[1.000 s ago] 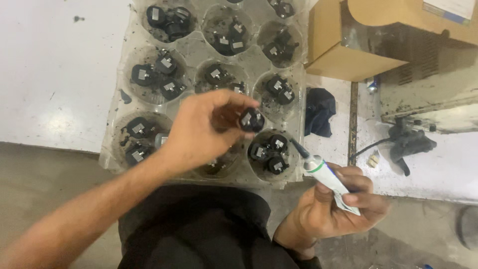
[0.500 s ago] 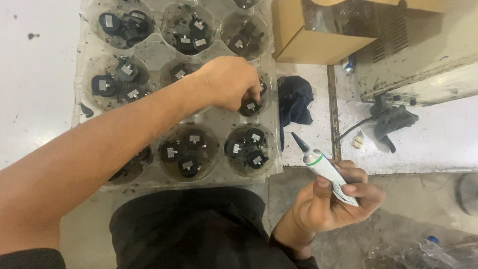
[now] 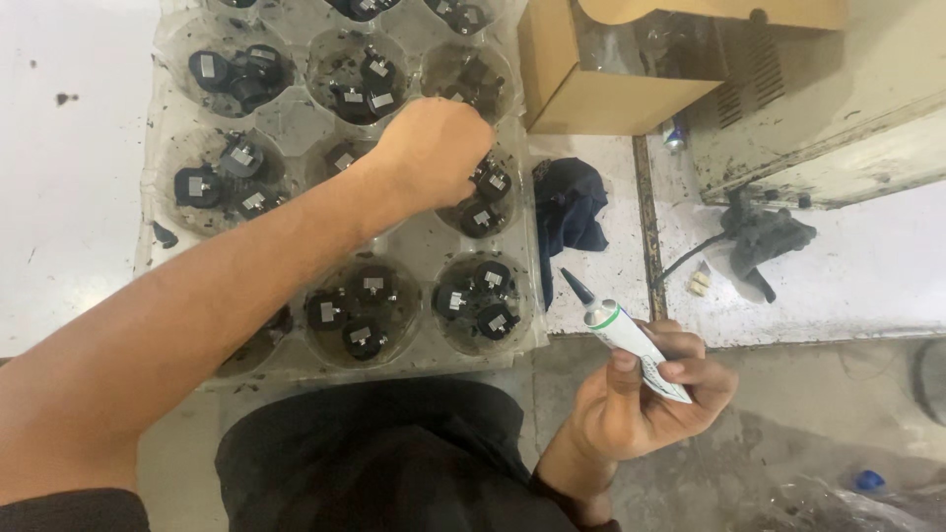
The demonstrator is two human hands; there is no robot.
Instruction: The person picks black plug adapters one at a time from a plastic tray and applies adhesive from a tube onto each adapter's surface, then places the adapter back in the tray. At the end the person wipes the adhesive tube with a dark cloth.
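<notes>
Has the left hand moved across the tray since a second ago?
Yes. The left hand went from the tray's near row to the right-hand cup one row farther.

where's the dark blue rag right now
In the head view the dark blue rag lies crumpled on the white table, right of the clear tray, below the cardboard box.

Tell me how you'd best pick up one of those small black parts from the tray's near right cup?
Probably from straight above, pinching the sides of the black part. The cup in the clear plastic tray is a round hollow open only upward, with three parts crowded together, so fingertips fit better than a whole hand. The left hand reaches into another cup from above; the right hand holds a tube.
</notes>
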